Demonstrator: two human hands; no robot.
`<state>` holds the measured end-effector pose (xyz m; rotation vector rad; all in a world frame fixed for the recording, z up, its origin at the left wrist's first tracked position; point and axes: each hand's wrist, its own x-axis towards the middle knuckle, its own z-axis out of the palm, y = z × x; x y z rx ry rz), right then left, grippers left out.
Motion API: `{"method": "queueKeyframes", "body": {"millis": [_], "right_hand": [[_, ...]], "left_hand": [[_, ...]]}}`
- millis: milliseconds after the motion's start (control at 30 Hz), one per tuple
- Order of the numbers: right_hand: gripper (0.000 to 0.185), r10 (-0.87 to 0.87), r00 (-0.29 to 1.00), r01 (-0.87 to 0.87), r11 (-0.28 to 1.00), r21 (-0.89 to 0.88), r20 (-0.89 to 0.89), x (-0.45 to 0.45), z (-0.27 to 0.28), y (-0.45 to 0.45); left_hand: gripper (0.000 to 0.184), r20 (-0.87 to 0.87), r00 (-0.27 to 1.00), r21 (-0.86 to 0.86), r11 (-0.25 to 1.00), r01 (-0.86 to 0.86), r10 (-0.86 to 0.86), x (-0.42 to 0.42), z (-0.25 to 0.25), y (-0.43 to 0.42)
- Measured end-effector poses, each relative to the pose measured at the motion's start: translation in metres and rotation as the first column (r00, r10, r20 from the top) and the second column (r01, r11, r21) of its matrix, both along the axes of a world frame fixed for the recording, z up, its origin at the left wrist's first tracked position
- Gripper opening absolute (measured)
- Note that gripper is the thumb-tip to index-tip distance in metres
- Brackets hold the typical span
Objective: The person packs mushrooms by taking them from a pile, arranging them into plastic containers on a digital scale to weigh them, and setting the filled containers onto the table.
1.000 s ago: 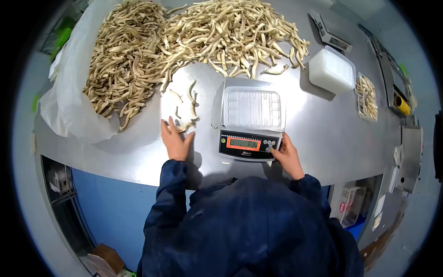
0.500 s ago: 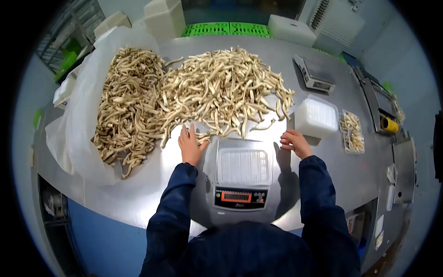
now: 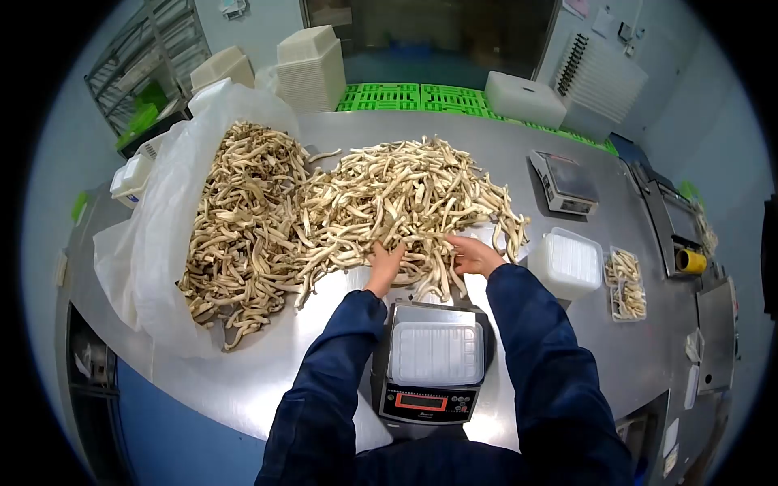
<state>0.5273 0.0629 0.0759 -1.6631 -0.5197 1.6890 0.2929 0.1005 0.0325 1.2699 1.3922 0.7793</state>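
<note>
A broad heap of long pale mushrooms (image 3: 413, 182) lies on the steel table. At its near edge my left hand (image 3: 384, 269) touches the mushrooms, thumb and fingers apart, the fingertips partly hidden among the stems. My right hand (image 3: 476, 257) reaches in from the other side, its fingers spread and slightly curved against the mushrooms. A small bunch of stems lies between the two hands. Just below them stands a digital scale (image 3: 425, 405) with a clear plastic tray (image 3: 438, 353) on its plate; no mushrooms show in the tray.
A white plastic bag (image 3: 154, 235) spills darker mushrooms (image 3: 243, 219) at the left. To the right are a stack of clear trays (image 3: 567, 263), filled trays (image 3: 626, 283) and a second scale (image 3: 565, 183). White containers (image 3: 310, 73) and green crates (image 3: 379, 97) line the back.
Both hands have moved inward to the heap's near edge, the right one leaving the tray stack's side. Mushrooms at the front are drawn nearer the scale. The view has tilted up.
</note>
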Motion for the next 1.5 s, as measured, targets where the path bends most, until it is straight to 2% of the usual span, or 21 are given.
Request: {"method": "queueKeyframes", "body": {"millis": [67,100,133,200,233,267,333,367,400,467,600,633,667,733,833,933,1033,1100,1267,1400,1500], "right_hand": [[0.057,0.146,0.954,-0.077,0.964,0.253,-0.264,-0.004,-0.023,0.016],[0.056,0.084,0.956,-0.043,0.988,0.15,-0.28,-0.022,0.016,0.007],[0.053,0.109,0.966,-0.074,0.985,0.155,-0.232,-0.022,0.007,0.014],[0.047,0.158,0.978,-0.135,0.978,0.161,-0.136,-0.024,-0.01,0.028],[0.054,0.192,0.977,-0.163,0.951,0.262,-0.09,-0.031,0.013,0.017],[0.056,0.189,0.98,-0.169,0.956,0.241,-0.065,-0.036,0.036,0.006],[0.059,0.192,0.981,-0.186,0.959,0.215,-0.007,-0.047,0.074,-0.003],[0.05,0.151,0.988,-0.144,0.964,0.222,-0.012,-0.042,0.052,0.009],[0.034,0.089,0.996,-0.084,0.976,0.201,-0.018,-0.033,0.025,0.022],[0.024,0.049,0.976,-0.007,0.981,0.193,-0.213,-0.028,0.02,0.022],[0.027,0.061,0.959,-0.008,0.982,0.191,-0.277,-0.034,0.055,0.014],[0.03,0.077,0.979,-0.031,0.971,0.236,-0.188,-0.034,0.054,0.015],[0.029,0.073,0.986,-0.036,0.972,0.233,-0.153,-0.032,0.054,0.015],[0.028,0.066,0.995,-0.046,0.973,0.227,-0.08,-0.039,0.08,0.006],[0.025,0.076,0.973,-0.005,0.95,0.312,-0.217,-0.026,0.069,0.013],[0.022,0.017,0.968,0.073,0.936,0.344,-0.251,-0.025,0.081,0.009],[0.022,-0.06,0.974,0.137,0.923,0.359,-0.217,-0.027,0.107,0.001],[0.018,-0.03,0.942,0.169,0.902,0.397,-0.334,-0.01,0.095,0.009],[0.014,-0.036,0.98,0.116,0.904,0.412,-0.198,0.019,0.094,0.008],[0.017,-0.029,0.991,0.085,0.897,0.434,-0.133,0.033,0.109,-0.005],[0.019,0.083,0.996,-0.058,0.87,0.489,-0.028,0.028,0.138,-0.024]], "left_hand": [[0.079,0.233,0.97,-0.234,0.972,-0.008,0.064,0.012,0.015,0.004],[0.074,0.339,0.934,-0.346,0.938,0.01,0.115,0.017,0.019,0.006],[0.062,0.437,0.895,-0.323,0.944,0.059,0.093,0.023,0.021,0.007],[0.058,0.711,0.703,-0.382,0.841,0.384,0.002,0.022,0.046,0.006],[0.058,0.638,0.763,-0.404,0.887,0.224,0.098,0.032,0.037,0.011],[0.06,0.544,0.809,-0.481,0.872,0.085,0.222,0.038,0.072,-0.003],[0.067,0.654,0.735,-0.435,0.883,0.175,0.176,0.043,0.059,0.008],[0.071,0.712,0.672,-0.429,0.883,0.189,0.202,0.046,0.049,0.012],[0.068,0.546,0.792,-0.514,0.856,0.059,0.274,0.047,0.091,-0.003],[0.065,0.66,0.701,-0.536,0.823,0.187,0.271,0.046,0.107,-0.01],[0.042,0.719,0.659,-0.452,0.869,0.202,0.221,0.069,0.089,0.001],[0.035,0.756,0.594,-0.466,0.863,0.193,0.275,0.077,0.091,0.003],[0.041,0.626,0.732,-0.453,0.889,0.06,0.27,0.086,0.092,0.003],[0.052,0.696,0.682,-0.371,0.926,0.073,0.225,0.094,0.094,0.007],[0.065,0.77,0.622,-0.364,0.899,0.243,0.143,0.081,0.127,-0.004],[0.071,0.646,0.762,-0.358,0.899,0.254,0.042,0.066,0.174,-0.018],[0.074,0.704,0.696,-0.217,0.889,0.402,-0.143,0.056,0.172,-0.007],[0.075,0.659,0.71,-0.148,0.883,0.447,-0.249,0.047,0.175,-0.003],[0.072,0.601,0.788,-0.255,0.901,0.352,-0.137,0.022,0.169,-0.005],[0.072,0.667,0.741,-0.312,0.873,0.375,-0.08,0.003,0.147,-0.012],[0.075,0.727,0.681,-0.305,0.849,0.432,-0.085,-0.009,0.144,-0.025]]}}
